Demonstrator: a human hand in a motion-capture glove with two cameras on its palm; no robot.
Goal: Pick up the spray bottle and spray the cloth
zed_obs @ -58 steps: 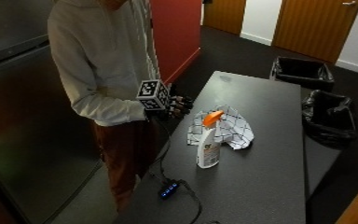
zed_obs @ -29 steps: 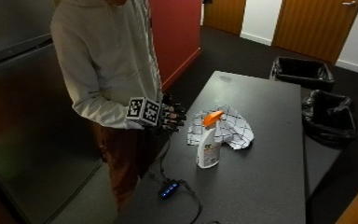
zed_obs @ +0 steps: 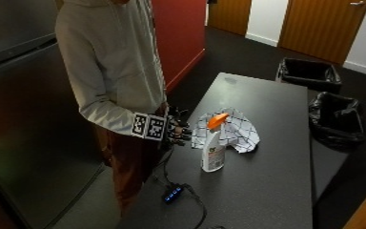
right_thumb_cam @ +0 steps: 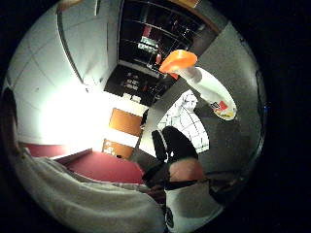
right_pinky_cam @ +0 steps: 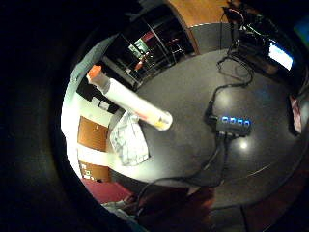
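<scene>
The spray bottle (zed_obs: 213,145) stands upright on the table (zed_obs: 278,167), touching the checked cloth (zed_obs: 230,130), near the long edge where the person stands. The gloved right hand (zed_obs: 175,131) hovers beside that edge, fingers loosely curled, holding nothing.

1. Dark grey table (zed_obs: 259,191) standing on dark carpet (zed_obs: 234,52).
2. Red wall panel (zed_obs: 180,33) behind, with wooden doors (zed_obs: 319,24) in a white wall beyond.
3. Two black-lined bins (zed_obs: 309,74) by the table's far side (one partly behind its edge).
4. Large steel-grey cabinet (zed_obs: 24,119) alongside.
</scene>
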